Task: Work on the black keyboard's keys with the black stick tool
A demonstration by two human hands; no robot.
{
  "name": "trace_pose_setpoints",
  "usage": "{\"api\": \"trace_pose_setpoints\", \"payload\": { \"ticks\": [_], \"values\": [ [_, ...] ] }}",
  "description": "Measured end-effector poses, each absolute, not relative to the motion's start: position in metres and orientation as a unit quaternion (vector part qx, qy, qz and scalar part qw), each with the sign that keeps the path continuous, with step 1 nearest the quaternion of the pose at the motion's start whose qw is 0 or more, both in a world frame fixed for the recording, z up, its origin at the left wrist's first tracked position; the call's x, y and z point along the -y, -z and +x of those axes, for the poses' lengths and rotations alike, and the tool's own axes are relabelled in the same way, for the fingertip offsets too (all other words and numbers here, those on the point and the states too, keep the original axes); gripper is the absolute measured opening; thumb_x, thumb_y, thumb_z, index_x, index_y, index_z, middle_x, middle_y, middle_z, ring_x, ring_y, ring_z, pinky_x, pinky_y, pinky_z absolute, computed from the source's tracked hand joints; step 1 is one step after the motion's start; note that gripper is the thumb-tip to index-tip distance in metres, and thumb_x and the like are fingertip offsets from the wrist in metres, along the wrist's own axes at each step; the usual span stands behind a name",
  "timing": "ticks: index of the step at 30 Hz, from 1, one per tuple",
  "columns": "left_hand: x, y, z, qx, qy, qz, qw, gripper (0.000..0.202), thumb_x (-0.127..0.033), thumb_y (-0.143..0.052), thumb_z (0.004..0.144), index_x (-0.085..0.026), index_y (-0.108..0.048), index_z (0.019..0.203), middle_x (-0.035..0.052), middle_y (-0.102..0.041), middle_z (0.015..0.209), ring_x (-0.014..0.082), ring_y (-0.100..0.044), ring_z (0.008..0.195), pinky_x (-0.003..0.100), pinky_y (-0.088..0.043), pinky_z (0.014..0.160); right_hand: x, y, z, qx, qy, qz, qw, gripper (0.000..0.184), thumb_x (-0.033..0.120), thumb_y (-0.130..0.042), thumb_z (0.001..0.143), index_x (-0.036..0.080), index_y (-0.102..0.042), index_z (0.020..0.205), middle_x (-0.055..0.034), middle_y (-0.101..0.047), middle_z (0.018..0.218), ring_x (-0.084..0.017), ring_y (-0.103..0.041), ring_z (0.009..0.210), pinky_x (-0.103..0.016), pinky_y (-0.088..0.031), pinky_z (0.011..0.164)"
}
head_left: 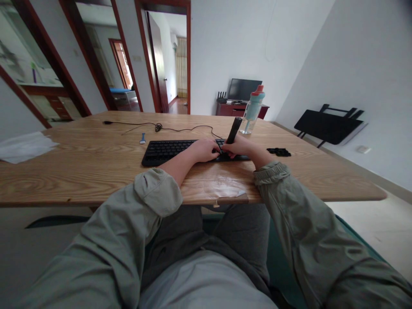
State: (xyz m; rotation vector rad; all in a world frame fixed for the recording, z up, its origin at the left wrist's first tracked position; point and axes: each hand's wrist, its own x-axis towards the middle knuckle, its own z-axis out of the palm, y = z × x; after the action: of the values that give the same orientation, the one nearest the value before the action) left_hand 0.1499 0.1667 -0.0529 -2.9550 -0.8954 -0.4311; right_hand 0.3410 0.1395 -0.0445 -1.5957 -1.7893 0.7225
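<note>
Black keyboard [175, 151], long axis left-right across the wooden table [96, 167]: right end pressed under the left hand [204, 150], dark upright tool [234, 130] clenched in the adjacent right hand [240, 148], tip at the keys.

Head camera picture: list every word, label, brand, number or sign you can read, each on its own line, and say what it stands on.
No text can be read anywhere.
Keyboard: key legends too small and blurred to read.
Dark tool held in the right hand: no visible marking.
Water bottle: no legible label.
Loose black keycaps: too small to read.
Television: screen dark, no brand legible.
</note>
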Motion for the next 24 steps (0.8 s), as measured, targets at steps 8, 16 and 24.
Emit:
{"api": "trace_pose_setpoints", "payload": {
  "ticks": [8, 16, 24],
  "values": [
    [-0.166, 0.055, 0.169, 0.324, 0.226, -0.913, -0.102, 0.033, -0.045, -0.067, 0.094, -0.020, -0.082, 0.108, 0.0078, -0.082, 0.105, 0.0248, -0.074, 0.098, 0.033, -0.056, 0.088, -0.142, 0.040, 0.349, 0.637, -0.293, -0.635, 0.325, 0.039, 0.054, -0.065, 0.097, 0.020, -0.063, 0.077, -0.0057, -0.065, 0.061, -0.020, -0.061, 0.054, -0.031, -0.052, 0.053],
    [-0.169, 0.059, 0.173, 0.365, 0.274, -0.882, -0.118, 0.054, -0.046, -0.078, 0.086, -0.019, -0.068, 0.132, 0.0086, -0.080, 0.114, 0.0265, -0.073, 0.105, 0.035, -0.056, 0.093, -0.154, 0.048, 0.356, 0.676, -0.174, -0.567, 0.436, 0.033, 0.051, -0.068, 0.092, 0.019, -0.068, 0.087, -0.0071, -0.074, 0.092, -0.023, -0.068, 0.092, -0.032, -0.053, 0.085],
    [-0.167, 0.062, 0.168, 0.367, 0.180, -0.909, -0.085, 0.038, -0.056, -0.071, 0.088, -0.027, -0.079, 0.112, 0.0063, -0.079, 0.116, 0.0298, -0.071, 0.112, 0.039, -0.054, 0.098, -0.145, 0.038, 0.319, 0.550, -0.275, -0.504, 0.606, 0.046, 0.065, -0.061, 0.095, 0.023, -0.051, 0.078, 0.0011, -0.055, 0.066, -0.013, -0.057, 0.060, -0.024, -0.049, 0.058]
  ]
}}
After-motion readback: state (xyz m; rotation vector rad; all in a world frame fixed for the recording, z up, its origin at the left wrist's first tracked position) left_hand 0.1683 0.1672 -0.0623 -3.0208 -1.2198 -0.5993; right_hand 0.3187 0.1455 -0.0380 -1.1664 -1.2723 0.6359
